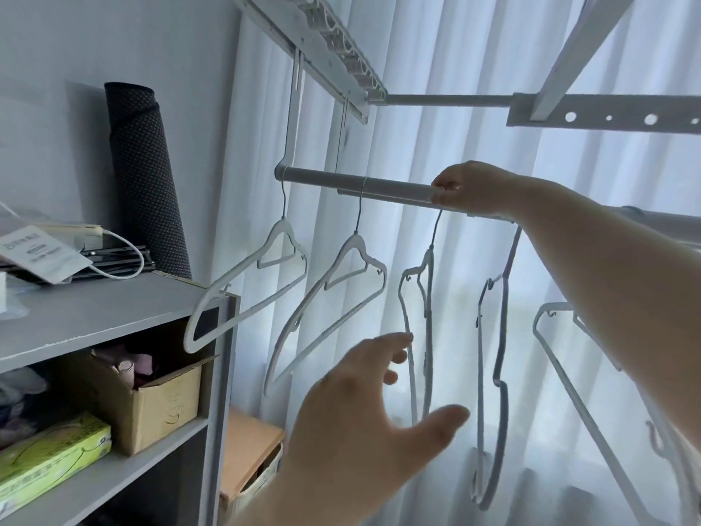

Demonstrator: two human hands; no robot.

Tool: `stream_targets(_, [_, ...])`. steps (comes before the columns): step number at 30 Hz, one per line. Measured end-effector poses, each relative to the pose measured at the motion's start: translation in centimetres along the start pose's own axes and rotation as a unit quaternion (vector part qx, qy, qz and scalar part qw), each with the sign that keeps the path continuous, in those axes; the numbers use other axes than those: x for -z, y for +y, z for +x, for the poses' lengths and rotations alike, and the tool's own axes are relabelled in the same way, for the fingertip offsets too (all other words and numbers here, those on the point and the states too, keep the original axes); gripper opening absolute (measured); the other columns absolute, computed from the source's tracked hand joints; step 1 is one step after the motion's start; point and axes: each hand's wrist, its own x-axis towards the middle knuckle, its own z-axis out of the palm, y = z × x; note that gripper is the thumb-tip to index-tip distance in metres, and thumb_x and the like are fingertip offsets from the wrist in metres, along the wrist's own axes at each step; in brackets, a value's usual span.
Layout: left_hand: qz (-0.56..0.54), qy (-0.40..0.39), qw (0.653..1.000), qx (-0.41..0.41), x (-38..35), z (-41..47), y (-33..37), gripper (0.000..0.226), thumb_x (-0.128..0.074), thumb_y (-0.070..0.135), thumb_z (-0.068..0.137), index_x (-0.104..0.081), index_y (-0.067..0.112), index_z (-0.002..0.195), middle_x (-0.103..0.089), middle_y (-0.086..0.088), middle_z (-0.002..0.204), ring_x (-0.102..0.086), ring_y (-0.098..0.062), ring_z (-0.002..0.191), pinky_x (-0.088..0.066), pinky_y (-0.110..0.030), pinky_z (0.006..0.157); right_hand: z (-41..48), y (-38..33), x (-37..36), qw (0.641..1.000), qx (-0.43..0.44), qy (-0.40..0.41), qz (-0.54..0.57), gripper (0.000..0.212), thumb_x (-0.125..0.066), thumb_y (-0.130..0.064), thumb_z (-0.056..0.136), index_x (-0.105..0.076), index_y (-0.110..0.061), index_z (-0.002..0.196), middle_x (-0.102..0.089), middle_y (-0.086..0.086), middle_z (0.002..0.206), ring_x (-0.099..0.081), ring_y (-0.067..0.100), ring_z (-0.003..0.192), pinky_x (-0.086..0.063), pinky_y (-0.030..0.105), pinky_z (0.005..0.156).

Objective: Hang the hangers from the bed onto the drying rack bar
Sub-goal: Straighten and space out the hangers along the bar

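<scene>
Right hand (470,189) grip pinched on third hanger's hook (436,222) at the drying rack bar (360,184) | left hand (364,408) grip wide, fingers spread by that hanger's (426,328) lower end | four other hangers hang along the bar

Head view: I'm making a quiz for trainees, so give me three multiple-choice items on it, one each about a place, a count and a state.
1. Where is the right hand?
A. on the bar
B. on the shelf
C. in the box

2. How many hangers show on the bar?
A. two
B. five
C. eight

3. What is the left hand doing?
A. gripping a hanger
B. open, reaching towards the third hanger
C. resting on the shelf

Answers:
1 A, its fingers pinch that hanger's hook at the bar.
2 B, five white hangers hang in a row, the last partly behind the arm.
3 B, its fingers are spread and close on nothing.
</scene>
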Motion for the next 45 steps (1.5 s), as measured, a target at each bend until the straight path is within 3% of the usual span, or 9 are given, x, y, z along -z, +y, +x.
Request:
stream_targets(2, [0.041, -0.017, 0.999, 0.005, -0.7, 0.0, 0.2, 0.092, -0.025, 0.078, 0.039, -0.029, 0.051, 0.127, -0.036, 0.046, 0.094, -0.024, 0.034, 0.100, -0.036, 0.001, 0.076, 0.1, 0.2, -0.1, 1.000, 0.008, 0.008, -0.005, 0.034, -0.043, -0.024, 0.095, -0.053, -0.006, 0.123, -0.054, 0.011, 0.109, -0.043, 0.019, 0.089, -0.033, 0.026, 0.067])
stream_targets(5, [0.060, -0.036, 0.998, 0.009, -1.3, 0.0, 0.5, 0.088, -0.028, 0.075, 0.047, -0.026, 0.050, 0.131, -0.033, 0.046, 0.086, -0.035, 0.034, 0.086, -0.034, 0.001, 0.074, 0.2, 0.3, -0.3, 1.000, 0.014, 0.009, -0.011, 0.033, -0.043, -0.024, 0.095, -0.055, -0.005, 0.119, -0.055, 0.014, 0.116, -0.042, 0.020, 0.090, -0.031, 0.026, 0.075])
stream_targets(12, [0.027, -0.027, 0.999, 0.028, -1.8, 0.0, -0.3, 0.062, -0.038, 0.054, 0.060, -0.049, 0.044, 0.121, -0.051, 0.037, 0.075, -0.046, 0.026, 0.081, -0.041, -0.003, 0.077, 0.2, 0.3, -0.4, 0.999, 0.024, 0.014, -0.017, 0.033, -0.044, -0.022, 0.095, -0.054, -0.005, 0.120, -0.055, 0.014, 0.118, -0.041, 0.019, 0.090, -0.030, 0.026, 0.075])
stream_targets(16, [0.001, -0.024, 0.999, 0.042, -1.4, 0.0, -0.3, 0.054, -0.042, 0.044, 0.063, -0.055, 0.041, 0.115, -0.032, 0.063, 0.090, -0.051, 0.022, 0.088, -0.049, -0.008, 0.078, 0.2, 0.1, -0.4, 0.999, 0.026, 0.016, -0.018, 0.032, -0.044, -0.022, 0.094, -0.054, -0.005, 0.120, -0.053, 0.011, 0.107, -0.041, 0.019, 0.089, -0.031, 0.025, 0.071])
stream_targets(19, [-0.016, -0.012, 0.999, 0.050, -1.1, 0.0, -0.3, 0.052, -0.043, 0.041, 0.063, -0.056, 0.039, 0.113, -0.027, 0.058, 0.100, -0.054, 0.020, 0.086, -0.050, -0.010, 0.077, 0.1, -0.1, -0.4, 0.999, 0.030, 0.015, -0.019, 0.031, -0.044, -0.022, 0.094, -0.055, -0.006, 0.118, -0.044, 0.003, 0.096, -0.040, 0.019, 0.088, -0.030, 0.027, 0.060])
stream_targets(26, [-0.045, -0.008, 0.998, 0.051, -0.4, -0.1, -0.8, 0.033, -0.059, 0.023, 0.082, -0.055, 0.040, 0.110, -0.035, 0.053, 0.097, -0.056, 0.017, 0.086, -0.050, -0.009, 0.075, 0.2, -0.2, -0.3, 0.999, 0.031, 0.018, -0.019, 0.032, -0.044, -0.023, 0.095, -0.054, -0.003, 0.118, -0.046, 0.005, 0.098, -0.041, 0.020, 0.088, -0.030, 0.026, 0.073])
stream_targets(35, [-0.077, -0.003, 0.996, 0.041, -0.1, -0.1, -0.6, 0.025, -0.045, 0.036, 0.064, -0.041, 0.057, 0.079, -0.041, 0.049, 0.097, -0.060, 0.012, 0.080, -0.051, -0.009, 0.068, 0.2, -0.1, -0.4, 0.999, 0.030, 0.018, -0.013, 0.032, -0.044, -0.022, 0.094, -0.055, -0.003, 0.118, -0.051, 0.010, 0.101, -0.042, 0.020, 0.088, -0.031, 0.028, 0.073])
stream_targets(40, [-0.070, 0.027, 0.997, 0.019, -0.4, 0.0, -1.0, 0.040, -0.059, 0.019, 0.081, -0.043, 0.055, 0.078, -0.044, 0.046, 0.097, -0.061, 0.010, 0.079, -0.052, -0.011, 0.067, 0.3, 0.2, -0.4, 0.999, 0.027, 0.021, -0.014, 0.032, -0.044, -0.023, 0.094, -0.055, -0.005, 0.119, -0.055, 0.013, 0.116, -0.043, 0.020, 0.090, -0.033, 0.028, 0.074])
stream_targets(45, [-0.063, 0.023, 0.997, 0.028, -0.5, 0.1, -1.2, 0.028, -0.050, 0.035, 0.069, -0.057, 0.046, 0.093, -0.047, 0.046, 0.095, -0.061, 0.012, 0.075, -0.051, -0.009, 0.066, 0.2, 0.4, -0.3, 0.999, 0.026, 0.021, -0.015, 0.032, -0.045, -0.023, 0.094, -0.056, -0.003, 0.117, -0.056, 0.014, 0.115, -0.044, 0.021, 0.089, -0.034, 0.029, 0.074])
